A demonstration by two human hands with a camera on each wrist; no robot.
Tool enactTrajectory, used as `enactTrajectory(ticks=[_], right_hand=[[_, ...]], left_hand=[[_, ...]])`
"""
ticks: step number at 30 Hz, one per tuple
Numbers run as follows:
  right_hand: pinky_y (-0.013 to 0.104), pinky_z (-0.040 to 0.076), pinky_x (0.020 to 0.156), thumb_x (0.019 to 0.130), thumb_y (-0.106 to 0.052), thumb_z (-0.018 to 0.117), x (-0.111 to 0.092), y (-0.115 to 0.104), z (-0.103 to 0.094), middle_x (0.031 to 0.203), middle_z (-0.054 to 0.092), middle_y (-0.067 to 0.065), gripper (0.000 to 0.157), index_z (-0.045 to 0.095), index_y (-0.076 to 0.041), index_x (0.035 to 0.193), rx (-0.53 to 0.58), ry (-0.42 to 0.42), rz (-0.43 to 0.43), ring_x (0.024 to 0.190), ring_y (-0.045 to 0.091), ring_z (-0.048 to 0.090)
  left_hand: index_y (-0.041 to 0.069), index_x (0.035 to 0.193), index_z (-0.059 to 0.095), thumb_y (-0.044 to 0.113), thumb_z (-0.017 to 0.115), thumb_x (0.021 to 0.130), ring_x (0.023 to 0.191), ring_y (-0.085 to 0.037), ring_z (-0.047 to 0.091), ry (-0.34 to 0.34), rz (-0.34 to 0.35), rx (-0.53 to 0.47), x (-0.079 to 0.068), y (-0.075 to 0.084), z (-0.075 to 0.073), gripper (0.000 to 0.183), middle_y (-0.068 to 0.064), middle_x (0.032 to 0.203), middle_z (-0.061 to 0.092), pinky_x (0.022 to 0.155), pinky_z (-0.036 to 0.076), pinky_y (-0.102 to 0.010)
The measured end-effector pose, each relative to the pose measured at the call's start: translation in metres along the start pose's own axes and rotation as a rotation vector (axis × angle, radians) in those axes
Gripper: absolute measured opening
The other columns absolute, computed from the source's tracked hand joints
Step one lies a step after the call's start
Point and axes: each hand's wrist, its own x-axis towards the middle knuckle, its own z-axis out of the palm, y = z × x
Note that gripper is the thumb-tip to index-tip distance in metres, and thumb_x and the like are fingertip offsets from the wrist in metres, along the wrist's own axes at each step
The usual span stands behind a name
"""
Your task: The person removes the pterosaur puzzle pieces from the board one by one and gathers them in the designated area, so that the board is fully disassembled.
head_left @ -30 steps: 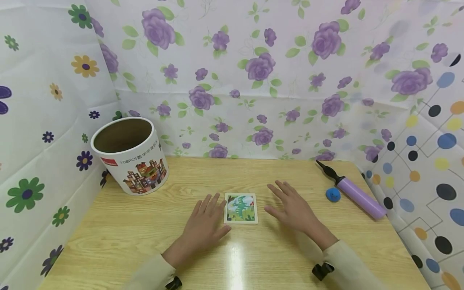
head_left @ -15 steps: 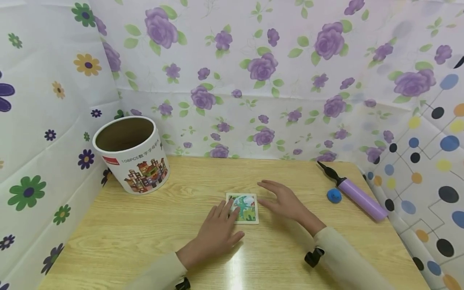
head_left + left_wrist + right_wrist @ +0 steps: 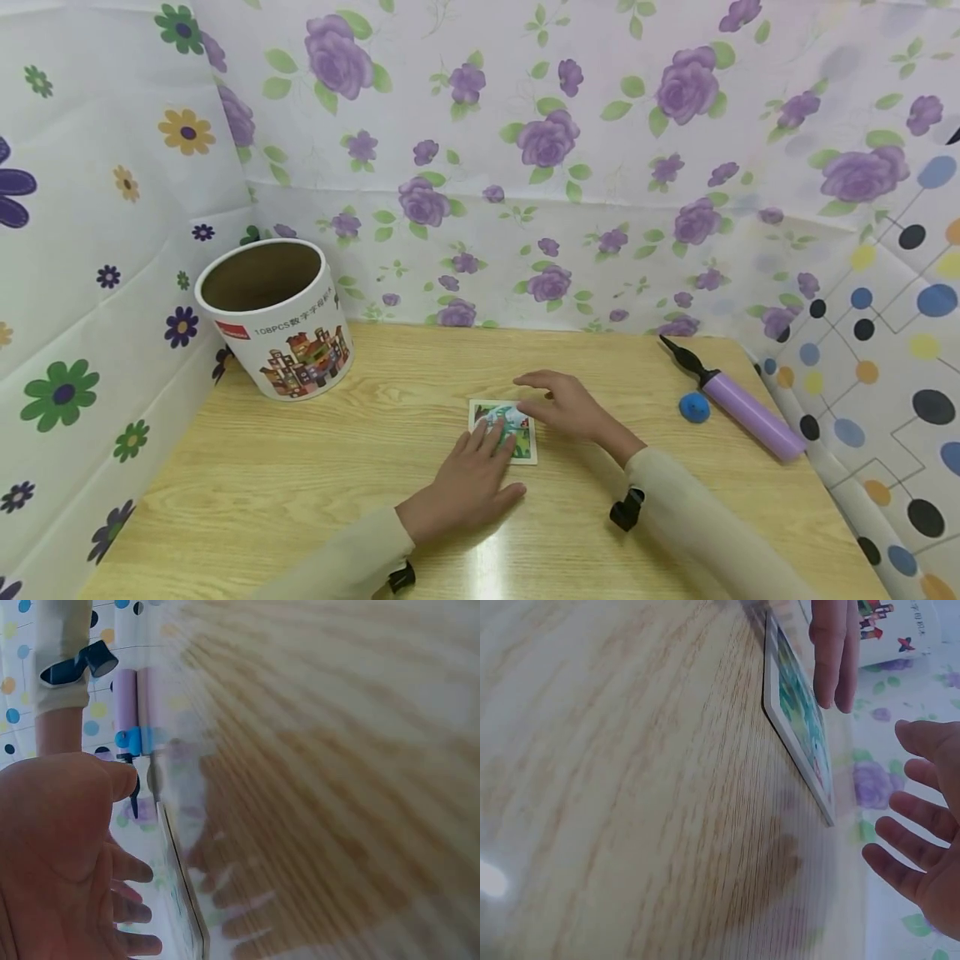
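A small square picture board (image 3: 523,448) with a pale border and a green-blue dinosaur picture lies flat on the wooden table. My left hand (image 3: 476,487), fingers straight and slightly spread, reaches over its lower left part and hides some of the picture. At the board's upper right corner is my right hand (image 3: 566,408), palm turned inward, holding nothing. In the right wrist view, fingers of the right hand (image 3: 930,825) are loosely spread beside the board (image 3: 801,712). The left wrist view shows the left palm (image 3: 60,847) above the board's edge (image 3: 180,892).
A large white bucket (image 3: 288,342) printed with block buildings stands at the back left. To the right lie a purple hand pump (image 3: 753,414) with a black nozzle and a small round blue object (image 3: 694,407). Patterned cloths (image 3: 450,133) enclose the table (image 3: 375,450) at the back and sides.
My left hand has moved right, from beside the board to over it. My right hand has come left to the board's upper right corner. The board stays in place.
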Motion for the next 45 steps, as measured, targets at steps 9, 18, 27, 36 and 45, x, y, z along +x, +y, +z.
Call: enactTrajectory(ticks=[9, 18, 27, 36, 45], right_hand=[[0.047, 0.057, 0.091, 0.099, -0.035, 0.068, 0.016, 0.0, 0.008, 0.139, 0.063, 0.004, 0.042, 0.067, -0.014, 0.136, 0.027, -0.047, 0.023, 0.12, 0.027, 0.063], [0.038, 0.057, 0.088, 0.1, -0.029, 0.069, 0.027, -0.004, 0.012, 0.126, 0.069, 0.004, 0.036, 0.07, -0.01, 0.131, 0.033, -0.098, -0.008, 0.11, 0.019, 0.065], [0.033, 0.057, 0.08, 0.097, -0.03, 0.072, 0.04, -0.001, 0.02, 0.107, 0.07, -0.004, 0.032, 0.075, -0.013, 0.125, 0.024, -0.155, -0.041, 0.092, 0.01, 0.066], [0.03, 0.056, 0.08, 0.096, -0.028, 0.074, 0.05, 0.0, 0.03, 0.101, 0.068, -0.008, 0.023, 0.079, -0.017, 0.115, -0.007, -0.157, -0.071, 0.089, 0.006, 0.064], [0.028, 0.053, 0.071, 0.095, -0.03, 0.074, 0.058, -0.003, 0.037, 0.094, 0.067, -0.009, 0.022, 0.08, -0.018, 0.113, -0.006, -0.19, -0.067, 0.079, 0.006, 0.06]], left_hand=[[0.008, 0.16, 0.034, 0.062, 0.036, 0.105, 0.152, -0.043, 0.024, -0.082, -0.035, -0.04, 0.005, 0.005, 0.001, 0.077, -0.022, 0.168, 0.017, 0.116, 0.034, -0.056], [0.01, 0.161, 0.031, 0.064, 0.036, 0.104, 0.153, -0.04, 0.024, -0.083, -0.056, 0.001, 0.006, 0.007, 0.005, 0.079, -0.019, 0.168, 0.021, 0.117, 0.033, -0.055], [0.007, 0.161, 0.03, 0.06, 0.038, 0.105, 0.155, -0.035, 0.021, -0.088, -0.04, 0.003, 0.004, 0.008, 0.003, 0.078, -0.02, 0.167, 0.022, 0.12, 0.028, -0.052], [0.008, 0.161, 0.029, 0.06, 0.037, 0.106, 0.155, -0.034, 0.02, -0.104, -0.05, -0.031, 0.008, 0.007, 0.005, 0.077, -0.02, 0.168, 0.02, 0.12, 0.029, -0.051], [0.008, 0.16, 0.032, 0.057, 0.04, 0.106, 0.154, -0.035, 0.024, -0.092, -0.069, -0.022, 0.009, 0.008, 0.001, 0.074, -0.02, 0.167, 0.024, 0.117, 0.034, -0.051]])
